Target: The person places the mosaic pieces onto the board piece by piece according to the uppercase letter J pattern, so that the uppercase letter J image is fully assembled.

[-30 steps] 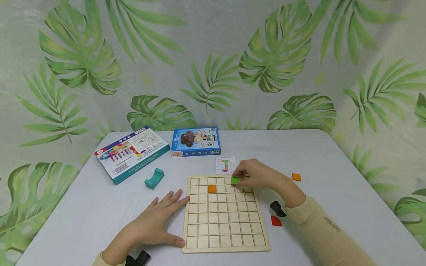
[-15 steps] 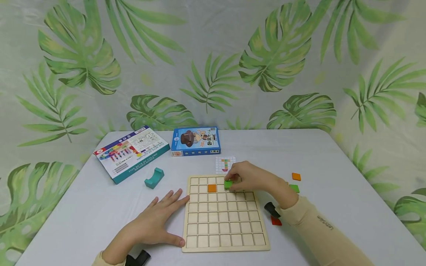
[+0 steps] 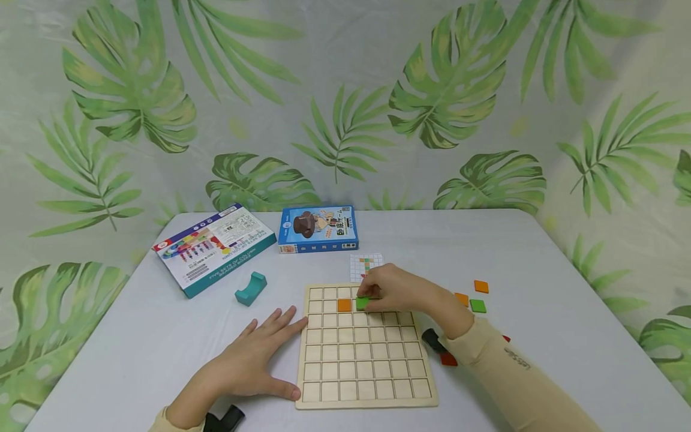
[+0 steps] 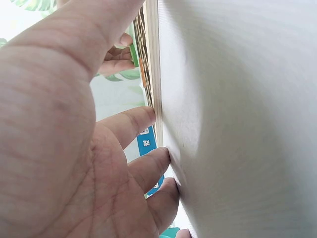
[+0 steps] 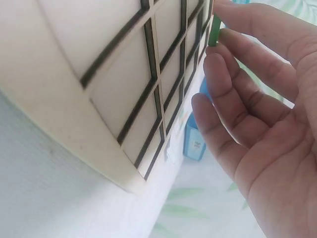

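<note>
My right hand (image 3: 396, 289) pinches a green square tile (image 3: 362, 303) between thumb and fingers, close over the second row of a wooden grid board (image 3: 366, 405). Just left of that tile, an orange square tile (image 3: 344, 305) sits in a cell of the same row. The right wrist view shows the green tile (image 5: 214, 30) edge-on between the fingertips. Spread out flat, my left hand (image 3: 251, 360) rests on the table, with thumb and index finger touching the board's left edge. A small card (image 3: 360, 264) with a printed coloured grid pattern lies behind the board, partly covered by the right hand.
Right of the board lie orange tiles (image 3: 481, 287), a green tile (image 3: 477, 306) and red pieces (image 3: 448, 359), some partly behind the right arm. A teal curved block (image 3: 251, 289), a teal-edged box (image 3: 215, 249) and a blue box (image 3: 318, 230) stand to the left and back.
My right hand has moved left along the board's second row with the green tile, up beside the orange one. Loose tiles on the right have come into view. The left hand has stayed put.
</note>
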Action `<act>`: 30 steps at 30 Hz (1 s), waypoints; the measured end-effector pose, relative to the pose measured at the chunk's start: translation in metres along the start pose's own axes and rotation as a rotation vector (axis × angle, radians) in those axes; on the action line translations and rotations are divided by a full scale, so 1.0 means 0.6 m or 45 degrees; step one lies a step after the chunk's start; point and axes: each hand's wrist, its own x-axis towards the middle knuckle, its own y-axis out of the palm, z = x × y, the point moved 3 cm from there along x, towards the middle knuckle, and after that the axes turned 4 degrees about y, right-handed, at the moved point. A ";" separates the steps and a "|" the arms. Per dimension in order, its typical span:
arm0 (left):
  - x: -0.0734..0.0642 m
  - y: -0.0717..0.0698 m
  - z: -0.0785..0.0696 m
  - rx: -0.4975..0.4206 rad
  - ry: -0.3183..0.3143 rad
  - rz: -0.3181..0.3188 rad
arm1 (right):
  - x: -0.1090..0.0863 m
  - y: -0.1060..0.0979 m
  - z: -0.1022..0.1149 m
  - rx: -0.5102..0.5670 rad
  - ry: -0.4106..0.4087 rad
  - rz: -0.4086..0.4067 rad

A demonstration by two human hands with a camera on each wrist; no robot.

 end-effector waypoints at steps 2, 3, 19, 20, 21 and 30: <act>-0.001 -0.001 0.000 -0.004 0.003 0.000 | 0.001 0.000 0.001 0.001 0.009 0.009; 0.000 -0.001 0.000 -0.003 0.002 -0.001 | 0.002 0.000 0.002 -0.005 0.005 0.011; 0.002 0.000 0.000 -0.006 -0.005 0.004 | 0.009 0.006 0.005 0.022 -0.023 0.050; 0.002 0.000 0.000 -0.007 -0.005 0.006 | 0.010 0.007 0.005 0.024 -0.026 0.051; 0.001 0.000 0.000 -0.010 -0.003 0.007 | 0.010 0.007 0.004 0.024 -0.025 0.052; -0.001 0.001 0.000 -0.004 0.008 0.006 | 0.011 0.009 0.005 0.002 -0.034 0.040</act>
